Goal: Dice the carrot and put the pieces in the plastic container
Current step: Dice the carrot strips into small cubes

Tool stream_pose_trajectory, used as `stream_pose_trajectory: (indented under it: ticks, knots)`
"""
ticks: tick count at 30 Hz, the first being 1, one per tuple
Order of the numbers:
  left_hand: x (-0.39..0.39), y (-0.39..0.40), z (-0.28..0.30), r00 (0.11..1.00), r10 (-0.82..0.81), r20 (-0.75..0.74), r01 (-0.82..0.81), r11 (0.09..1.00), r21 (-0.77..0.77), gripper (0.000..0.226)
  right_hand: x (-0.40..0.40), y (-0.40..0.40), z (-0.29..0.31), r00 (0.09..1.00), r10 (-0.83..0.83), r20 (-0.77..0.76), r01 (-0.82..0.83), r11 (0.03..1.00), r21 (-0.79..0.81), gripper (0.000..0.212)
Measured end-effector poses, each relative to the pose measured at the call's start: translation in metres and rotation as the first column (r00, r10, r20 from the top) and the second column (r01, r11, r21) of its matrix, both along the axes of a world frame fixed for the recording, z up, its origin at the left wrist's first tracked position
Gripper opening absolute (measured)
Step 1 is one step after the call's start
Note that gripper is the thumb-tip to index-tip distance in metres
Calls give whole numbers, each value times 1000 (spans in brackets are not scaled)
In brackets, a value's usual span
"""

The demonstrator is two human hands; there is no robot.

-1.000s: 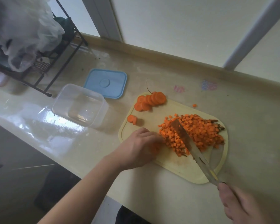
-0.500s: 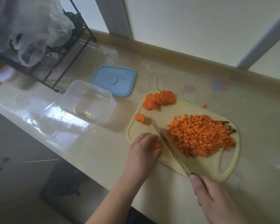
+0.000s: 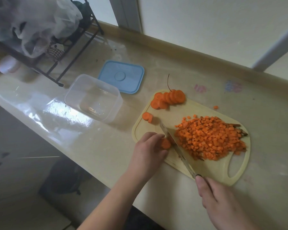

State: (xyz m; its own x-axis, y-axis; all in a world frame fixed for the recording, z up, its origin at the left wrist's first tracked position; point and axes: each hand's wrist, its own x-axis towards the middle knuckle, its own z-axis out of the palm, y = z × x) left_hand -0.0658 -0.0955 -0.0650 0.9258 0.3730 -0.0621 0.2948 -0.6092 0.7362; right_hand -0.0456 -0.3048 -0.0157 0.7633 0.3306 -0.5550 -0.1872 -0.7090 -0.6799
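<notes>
My left hand [image 3: 148, 147] curls over a stack of carrot rounds [image 3: 165, 143] on the cutting board [image 3: 206, 170], fingertips pinning it. My right hand [image 3: 223, 203] grips the knife [image 3: 175, 145]; its blade runs lengthwise from my hand up and left, edge down beside the stack. Right of the blade lies the diced carrot pile [image 3: 209, 138]. Uncut slices [image 3: 169, 98] sit at the board's far corner. The plastic container [image 3: 93, 97] stands left of the board.

A glossy beige desk [image 3: 93, 146] ran along a pale wall [image 3: 206, 22], catching bright glare at its left. A black wire rack [image 3: 70, 52] stood far left, holding crumpled plastic bags [image 3: 33, 22].
</notes>
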Motion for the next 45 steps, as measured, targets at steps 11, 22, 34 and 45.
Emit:
stream_pose_trajectory:
  ticks: [11,22,34,45]
  knots:
    - [3,-19,-6,997,79,5,-79,997,-21,34,2,2,2,997,64,46,-65,998,20,55]
    - [11,-11,1,995,-53,-84,54,998,12,37,7,-15,0,996,52,74,-52,999,3,82]
    - [-1,-2,-13,922,-287,261,191,921,339,20,9,-23,19,996,91,20,-91,995,-29,51]
    - [2,5,-35,843,-438,314,351,888,297,17,0,-31,7,987,136,84,-124,983,-138,107]
